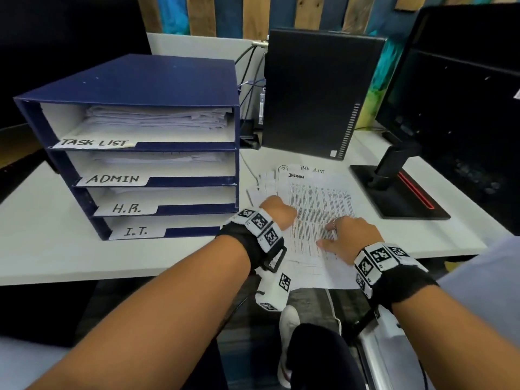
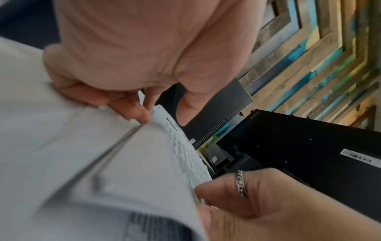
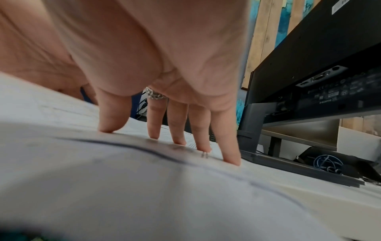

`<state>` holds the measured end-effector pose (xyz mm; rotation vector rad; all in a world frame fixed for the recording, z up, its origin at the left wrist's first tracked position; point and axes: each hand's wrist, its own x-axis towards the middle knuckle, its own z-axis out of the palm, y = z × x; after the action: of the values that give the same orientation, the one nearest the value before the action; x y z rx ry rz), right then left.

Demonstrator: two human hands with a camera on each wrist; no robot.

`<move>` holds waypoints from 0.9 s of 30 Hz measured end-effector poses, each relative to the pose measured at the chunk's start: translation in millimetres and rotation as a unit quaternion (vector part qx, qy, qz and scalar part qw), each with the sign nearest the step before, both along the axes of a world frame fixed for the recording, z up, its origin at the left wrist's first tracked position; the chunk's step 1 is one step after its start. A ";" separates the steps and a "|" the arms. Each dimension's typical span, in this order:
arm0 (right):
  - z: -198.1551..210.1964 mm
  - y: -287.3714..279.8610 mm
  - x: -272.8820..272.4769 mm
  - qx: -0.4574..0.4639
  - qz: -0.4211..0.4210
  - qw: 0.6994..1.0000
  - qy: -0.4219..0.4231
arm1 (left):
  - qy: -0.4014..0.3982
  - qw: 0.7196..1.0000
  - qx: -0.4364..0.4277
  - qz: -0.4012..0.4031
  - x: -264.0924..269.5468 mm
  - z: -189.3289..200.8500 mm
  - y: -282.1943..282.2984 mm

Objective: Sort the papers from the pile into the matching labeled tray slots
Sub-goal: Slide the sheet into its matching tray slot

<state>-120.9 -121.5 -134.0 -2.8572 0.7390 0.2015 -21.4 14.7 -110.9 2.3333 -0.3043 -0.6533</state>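
Observation:
A blue tray organiser (image 1: pixel 146 80) stands at the left of the desk with slots labelled TASK LIST (image 1: pixel 94 142), ADMIN (image 1: pixel 114 179), H.R. (image 1: pixel 126 208) and I.T. (image 1: pixel 135 231); the upper two hold papers. To its right lies the paper pile (image 1: pixel 320 198), whose top sheet (image 2: pixel 144 163) is handwritten ADMIN, with a sheet marked TASK LIST showing behind it. At the pile's left edge my left hand (image 1: pixel 277 212) pinches the top sheet's edge between thumb and fingers (image 2: pixel 134 112). My right hand (image 1: pixel 346 235) presses down on the pile with straight, spread fingertips (image 3: pixel 179 141).
A black computer tower (image 1: pixel 318 91) stands behind the pile, with cables (image 1: pixel 250 80) between it and the organiser. A monitor (image 1: pixel 464 94) and its stand base (image 1: pixel 399 192) sit right of the pile. The pile overhangs the white desk's (image 1: pixel 56 243) front edge.

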 end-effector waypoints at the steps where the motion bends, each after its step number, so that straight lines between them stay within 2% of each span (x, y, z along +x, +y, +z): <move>1: 0.2 -1.3 0.6 -0.006 0.005 1.000 0.002 | 0.001 1.000 -0.004 0.006 2.6 2.5 0.2; 4: 1.6 -4.5 3.0 -0.012 0.017 1.000 0.007 | -0.036 0.999 0.009 -0.011 5.4 0.9 -5.7; 8: 5.2 -4.0 4.7 -0.007 0.025 1.000 0.013 | -0.171 0.984 0.048 0.013 -11.8 1.8 -17.3; 10: 5.8 -2.6 4.3 -0.010 0.028 1.000 0.009 | -0.215 0.975 0.060 0.008 -20.1 4.3 -23.3; 14: 3.2 -0.7 1.7 -0.022 0.031 0.999 0.005 | -0.197 0.980 -0.010 -0.012 -26.7 8.1 -29.1; 16: 2.4 0.2 -0.7 0.004 0.024 1.000 -0.003 | -0.204 0.979 -0.028 -0.004 -29.1 9.0 -24.9; 19: 4.5 -6.9 -5.3 0.091 -0.030 0.992 -0.083 | -0.207 0.974 -0.095 0.021 -27.9 8.5 -13.2; 21: 7.4 -17.6 -6.5 0.106 -0.074 0.978 -0.161 | -0.193 0.966 -0.167 0.031 -27.2 8.7 -3.2; 24: 16.0 -32.4 -7.4 0.134 -0.115 0.957 -0.229 | -0.189 0.954 -0.228 0.040 -29.2 7.9 14.6; 26: 22.4 -40.6 -5.7 0.182 -0.134 0.931 -0.287 | -0.186 0.949 -0.253 0.037 -32.6 7.8 26.0; 27: 26.4 -43.4 -5.8 0.222 -0.144 0.908 -0.324 | -0.185 0.945 -0.268 0.037 -33.7 7.8 32.5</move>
<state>-126.7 -164.9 -107.6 -2.1358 0.8148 -0.5299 -55.1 47.2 -103.1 1.9097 -0.4924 -0.0639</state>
